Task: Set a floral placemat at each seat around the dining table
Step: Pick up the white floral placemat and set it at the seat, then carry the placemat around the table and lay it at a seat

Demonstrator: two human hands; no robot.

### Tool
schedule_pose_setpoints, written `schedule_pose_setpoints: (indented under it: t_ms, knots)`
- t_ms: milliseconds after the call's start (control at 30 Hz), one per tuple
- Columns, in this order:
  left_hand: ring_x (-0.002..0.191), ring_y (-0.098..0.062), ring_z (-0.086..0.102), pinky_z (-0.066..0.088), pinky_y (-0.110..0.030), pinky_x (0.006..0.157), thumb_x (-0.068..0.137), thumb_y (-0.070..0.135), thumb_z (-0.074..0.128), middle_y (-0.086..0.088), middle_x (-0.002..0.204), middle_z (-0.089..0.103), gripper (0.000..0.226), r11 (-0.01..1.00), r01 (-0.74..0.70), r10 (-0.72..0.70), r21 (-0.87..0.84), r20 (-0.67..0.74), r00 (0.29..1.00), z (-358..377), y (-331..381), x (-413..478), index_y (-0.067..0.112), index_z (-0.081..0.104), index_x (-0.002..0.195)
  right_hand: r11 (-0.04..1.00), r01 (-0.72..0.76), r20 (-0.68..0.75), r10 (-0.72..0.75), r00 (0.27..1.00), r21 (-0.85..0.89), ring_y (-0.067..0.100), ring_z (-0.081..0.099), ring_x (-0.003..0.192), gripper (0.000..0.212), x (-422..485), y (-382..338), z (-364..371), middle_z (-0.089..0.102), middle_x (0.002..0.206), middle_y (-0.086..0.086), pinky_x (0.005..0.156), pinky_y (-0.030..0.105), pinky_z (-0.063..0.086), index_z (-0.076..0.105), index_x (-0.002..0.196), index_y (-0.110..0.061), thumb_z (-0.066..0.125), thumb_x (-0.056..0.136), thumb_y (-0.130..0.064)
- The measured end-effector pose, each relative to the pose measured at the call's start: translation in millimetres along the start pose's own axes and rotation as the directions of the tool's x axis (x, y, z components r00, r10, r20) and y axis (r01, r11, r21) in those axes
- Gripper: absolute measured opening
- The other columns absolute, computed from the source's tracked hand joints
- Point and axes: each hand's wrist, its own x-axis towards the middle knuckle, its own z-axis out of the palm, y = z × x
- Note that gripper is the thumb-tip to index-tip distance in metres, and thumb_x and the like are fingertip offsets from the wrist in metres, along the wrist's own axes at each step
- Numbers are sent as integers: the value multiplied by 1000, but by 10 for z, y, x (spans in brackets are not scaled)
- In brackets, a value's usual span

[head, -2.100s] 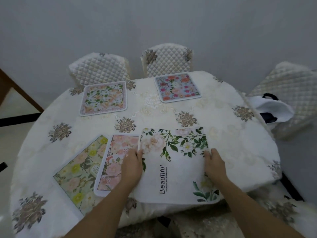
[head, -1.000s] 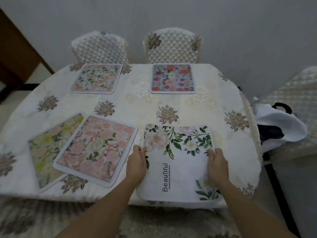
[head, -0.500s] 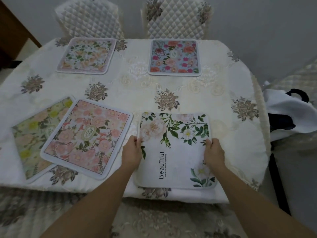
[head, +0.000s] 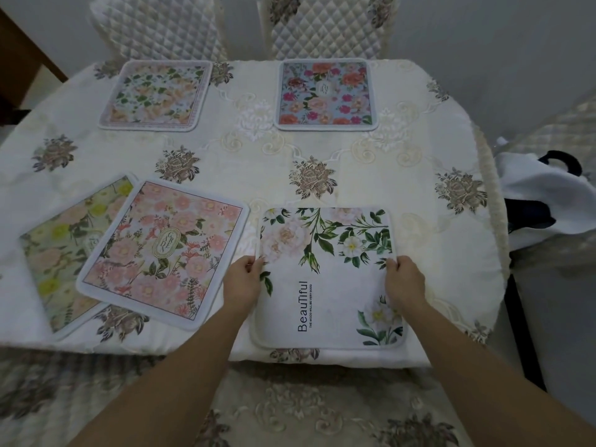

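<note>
White placemat (head: 325,279) slid farther onto table, both hands' fingers (head: 254,264) gripping its edges, pink placemat (head: 164,250) just left

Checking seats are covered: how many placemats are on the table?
5: far-left mat, far-right mat, yellow mat partly under pink mat, and near white mat. More could lie outside view.

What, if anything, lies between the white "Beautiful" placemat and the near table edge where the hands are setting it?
Nothing visible does. The white placemat already lies flat on the tablecloth at the near edge, with the left hand and right hand on its sides. The pink placemat lies apart, to its left.
</note>
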Motion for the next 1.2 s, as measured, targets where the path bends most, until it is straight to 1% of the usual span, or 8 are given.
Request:
schedule_pose_setpoints:
  t_ms: [500,700,800,867,933,1000,1067,1200]
  knots:
    - [78,-16,59,43,-27,72,93,28,65,0,84,65,19,982,-30,44,185,-69,997,-102,1,11,10,69,97,999,-34,19,34,999,-29,31,55,87,26,-8,24,14,56,90,14,72,32,35,52,94,-6,39,103,-26]
    - [78,-18,58,44,-28,73,93,25,65,-2,85,65,19,965,-82,100,248,-61,993,-95,-1,4,8,68,101,999,-45,8,45,999,-23,35,59,94,35,-2,81,12,61,94,16,72,31,35,59,105,2,41,103,-29]
    - [84,-23,59,44,-31,71,93,22,63,-9,96,66,19,934,-120,143,336,-46,989,-100,-27,-1,8,63,105,988,22,-140,-43,989,-150,35,57,94,33,-119,60,-25,60,108,19,71,35,41,58,110,-1,48,100,-31]
    - [94,-27,55,41,-33,72,91,20,59,-12,107,59,26,836,-224,277,502,-32,960,-76,-15,-39,8,56,114,896,229,-228,-331,915,-380,34,55,92,33,-224,46,-33,56,111,19,68,40,45,57,115,-1,52,97,-28]
    - [104,-25,50,45,-34,80,91,25,55,-11,119,54,34,678,-362,456,639,21,890,40,30,-110,12,51,122,756,403,-147,-541,828,-515,33,55,102,37,-294,2,58,56,119,19,77,43,51,55,123,-3,51,96,-27]
    - [127,-21,42,40,-39,104,96,36,45,-5,143,42,44,564,-518,557,643,166,813,268,74,-171,21,41,137,683,521,-12,-612,791,-512,31,49,126,47,-325,-59,279,50,139,17,103,46,46,47,138,-5,45,99,-32]
    - [150,-17,11,18,-44,121,101,46,31,3,163,13,58,470,-622,564,626,328,757,513,63,-155,26,18,154,629,601,110,-640,760,-493,31,30,144,58,-320,-141,534,35,155,15,116,48,31,34,149,-6,33,102,-41]
    - [151,-14,-12,8,-48,122,101,53,15,3,165,-6,65,358,-640,559,679,393,730,669,-161,-124,22,-1,157,551,623,214,-629,747,-556,22,-2,152,73,-286,57,709,4,165,8,123,43,11,8,156,-10,20,101,-57]
